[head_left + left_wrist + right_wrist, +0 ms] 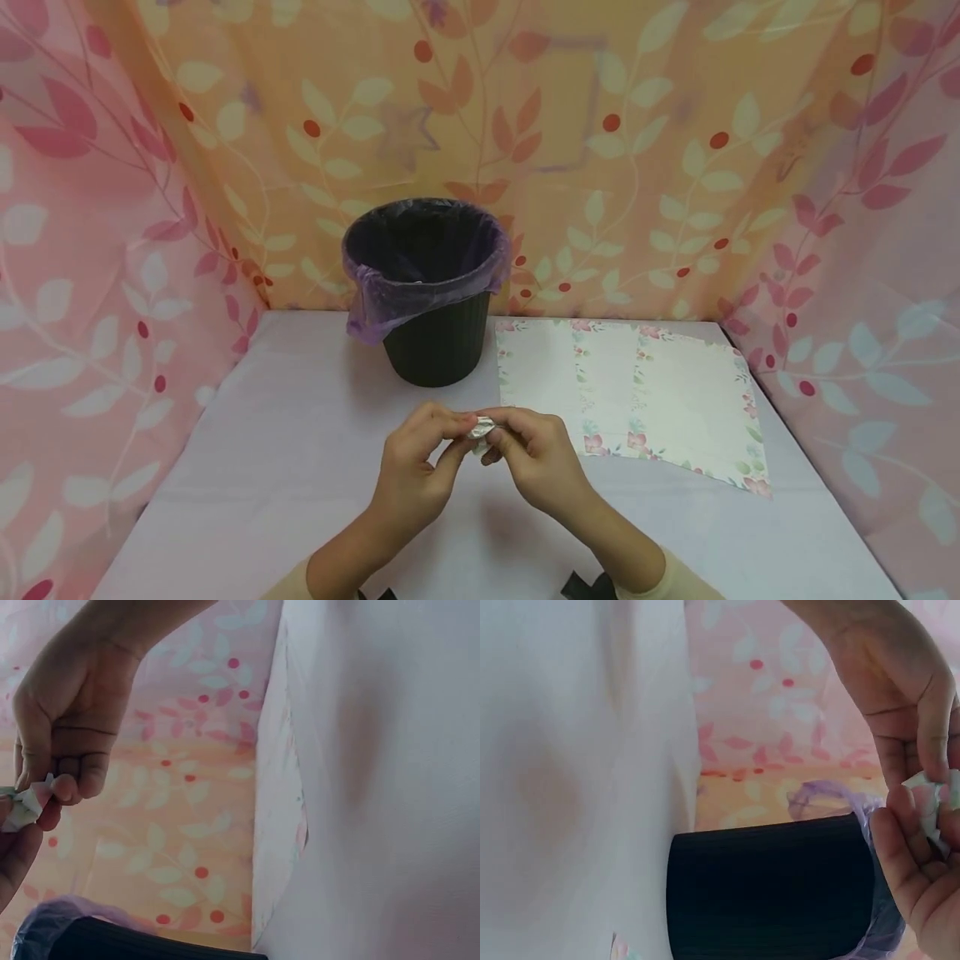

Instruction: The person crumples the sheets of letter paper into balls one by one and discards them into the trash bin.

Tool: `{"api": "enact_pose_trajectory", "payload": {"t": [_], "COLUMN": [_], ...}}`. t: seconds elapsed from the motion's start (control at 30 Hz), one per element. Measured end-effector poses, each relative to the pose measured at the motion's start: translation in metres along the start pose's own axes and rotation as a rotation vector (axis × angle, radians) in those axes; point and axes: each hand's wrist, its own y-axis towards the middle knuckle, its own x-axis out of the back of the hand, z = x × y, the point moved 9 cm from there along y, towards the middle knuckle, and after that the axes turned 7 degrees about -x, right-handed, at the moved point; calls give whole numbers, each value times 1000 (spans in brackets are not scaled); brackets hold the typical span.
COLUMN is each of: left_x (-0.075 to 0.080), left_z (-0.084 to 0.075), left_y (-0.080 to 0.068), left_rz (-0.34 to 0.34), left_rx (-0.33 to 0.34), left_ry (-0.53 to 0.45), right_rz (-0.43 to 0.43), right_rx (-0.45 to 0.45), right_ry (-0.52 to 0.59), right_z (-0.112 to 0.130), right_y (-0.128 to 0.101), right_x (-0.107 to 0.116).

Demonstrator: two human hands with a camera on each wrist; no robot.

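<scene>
Between my two hands is a small crumpled piece of paper (pixel 482 427), whitish and wadded, seen close in the left wrist view as a crumpled paper (pixel 28 807) with pointed edges. My left hand (pixel 414 462) pinches it with thumb and fingertips from the left. From the other side my right hand (pixel 542 461) pinches it the same way. Both hands are raised above the table in front of the bin. In the right wrist view the fingers partly cover the crumpled paper (pixel 930 796).
A black bin (pixel 438 342) lined with a purple bag (pixel 382 304) stands at the back of the white-covered table (pixel 285 467). To its right lie floral-bordered paper sheets (pixel 536 367), one with an uneven lower edge. Patterned curtains (pixel 660 192) enclose the back and sides.
</scene>
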Motion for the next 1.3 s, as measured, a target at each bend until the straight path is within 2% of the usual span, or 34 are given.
{"api": "enact_pose_trajectory", "payload": {"t": [0.07, 0.13, 0.23, 0.37, 0.47, 0.6, 0.73, 0.83, 0.97, 1.17, 1.23, 1.3], "left_x": [0, 1, 4, 9, 11, 6, 0, -3, 0, 2, 2, 1], "left_z": [-3, -1, 10, 24, 25, 23, 19, 18, 18, 15, 17, 21], "left_y": [-1, -1, -1, -1, 0, -1, -2, -4, -5, -7, -8, -9], "left_rz": [-14, -17, 2, 20, 48, 93, 119, 113, 55, -25, -31, -19], "left_rx": [-32, -17, 108, 324, 404, 447, 457, 442, 382, 255, 247, 269], "left_ry": [27, 34, -39, -177, -234, -316, -380, -382, -287, -123, -118, -132], "right_rz": [-8, 5, 106, 344, 479, 528, 503, 471, 383, 169, 113, 72], "right_rx": [-39, -83, -157, -160, -127, -126, -186, -239, -230, -204, -207, -210], "right_ry": [14, 21, 87, 236, 323, 416, 505, 505, 412, 221, 180, 157], "right_z": [-2, -5, -7, 1, 4, -1, -10, -17, -19, -20, -19, -18], "right_y": [0, 1, 2, 2, 1, 3, 5, 5, 7, 5, 4, 4], "right_x": [0, -1, -1, 0, 4, 9, 9, 6, 3, 3, 4, 4]}}
